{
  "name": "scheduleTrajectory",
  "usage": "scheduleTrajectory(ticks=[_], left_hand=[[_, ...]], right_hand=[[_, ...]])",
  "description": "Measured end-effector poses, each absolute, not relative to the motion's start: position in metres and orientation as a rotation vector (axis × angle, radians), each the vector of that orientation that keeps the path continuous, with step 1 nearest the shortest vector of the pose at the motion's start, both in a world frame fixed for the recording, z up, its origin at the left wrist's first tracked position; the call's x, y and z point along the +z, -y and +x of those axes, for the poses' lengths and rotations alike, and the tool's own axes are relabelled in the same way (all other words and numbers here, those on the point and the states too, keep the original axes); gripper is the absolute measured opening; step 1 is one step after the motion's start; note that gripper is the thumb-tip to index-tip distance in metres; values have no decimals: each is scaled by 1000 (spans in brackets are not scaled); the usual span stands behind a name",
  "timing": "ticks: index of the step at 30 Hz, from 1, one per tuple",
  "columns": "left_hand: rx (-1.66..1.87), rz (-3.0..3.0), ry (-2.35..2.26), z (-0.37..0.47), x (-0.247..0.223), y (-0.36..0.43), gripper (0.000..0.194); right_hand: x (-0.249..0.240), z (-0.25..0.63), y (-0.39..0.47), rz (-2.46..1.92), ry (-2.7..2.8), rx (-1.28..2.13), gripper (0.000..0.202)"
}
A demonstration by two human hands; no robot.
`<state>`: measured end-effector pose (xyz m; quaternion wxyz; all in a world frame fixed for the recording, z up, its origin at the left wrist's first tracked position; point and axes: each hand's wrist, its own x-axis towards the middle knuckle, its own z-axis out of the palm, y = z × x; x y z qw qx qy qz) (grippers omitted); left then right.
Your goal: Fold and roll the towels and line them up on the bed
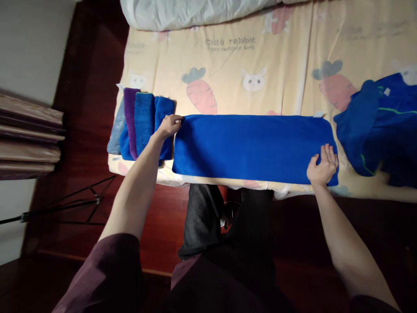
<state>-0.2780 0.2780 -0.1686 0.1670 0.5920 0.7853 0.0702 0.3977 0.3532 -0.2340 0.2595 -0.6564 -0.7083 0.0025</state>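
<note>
A long blue towel [247,148] lies spread flat along the near edge of the bed, with a small white tag at its far right corner. At the towel's far left corner, my left hand [170,126] has its fingers closed on the edge. My right hand [322,166] rests on the right end, fingers stretched out flat over the cloth. Just left of the towel, partly behind my left hand, are folded towels [144,121] in blue, purple and grey-blue.
Another person's arm [368,186] reaches in from the right to a crumpled dark blue cloth [387,126] with green trim. A white quilt [195,13] lies across the back of the patterned bed sheet [234,82]. A black tripod leg [94,200] stands on the floor at left.
</note>
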Motion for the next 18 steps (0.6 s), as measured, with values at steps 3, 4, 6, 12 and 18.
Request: scheduleTrajectory(ticks=[3, 4, 6, 12, 18], left_hand=[[188, 1654, -2294, -283, -171, -277, 60], [189, 1632, -2320, -280, -171, -276, 63], [223, 1610, -2354, -265, -172, -273, 72], [346, 1721, -2298, -183, -187, -253, 75], [520, 1584, -2421, -160, -204, -241, 73]], right_hand=[[-229, 397, -351, -1767, 1936, 76, 60], [-227, 397, -350, -1771, 1936, 99, 60], [-223, 396, -348, -1780, 1927, 130, 60], [-224, 395, -349, -1767, 1920, 137, 58], [-225, 394, -349, -1805, 1940, 161, 59]])
